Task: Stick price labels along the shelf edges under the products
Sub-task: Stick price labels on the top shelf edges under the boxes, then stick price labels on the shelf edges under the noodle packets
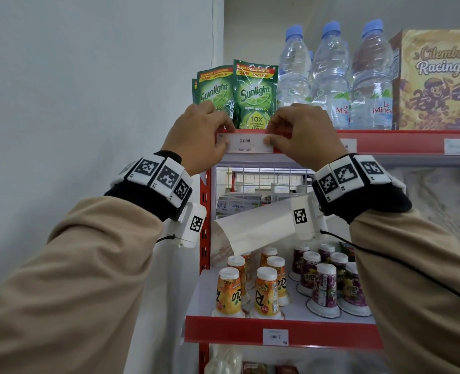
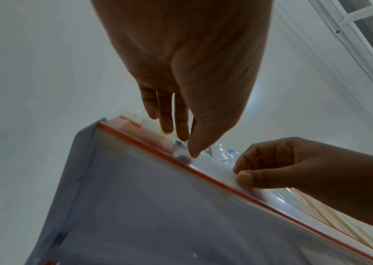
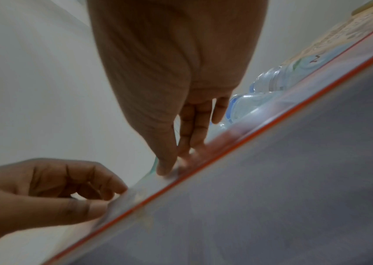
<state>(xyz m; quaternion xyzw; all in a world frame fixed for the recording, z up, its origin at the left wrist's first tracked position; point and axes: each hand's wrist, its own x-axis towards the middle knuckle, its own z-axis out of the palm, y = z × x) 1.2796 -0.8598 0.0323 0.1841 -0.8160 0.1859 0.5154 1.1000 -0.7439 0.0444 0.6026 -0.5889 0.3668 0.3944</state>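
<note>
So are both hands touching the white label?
Touching. The head view shows the left hand and right hand pinching opposite ends of the label.

White price label (image 1: 245,143) against red shelf edge (image 1: 401,141)

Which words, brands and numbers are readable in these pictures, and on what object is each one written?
"2.000" and "Sunlight": price label both hands hold.
"Sunlight", "JERUK NIPIS 100", "10X": green pouches.
"Le Minerale", partly cut off: water bottles.
"Cilembu Racing!": brown box.
"2.000", upside down: lower shelf label.
Two other top-edge labels, cup labels: too blurred.
</note>
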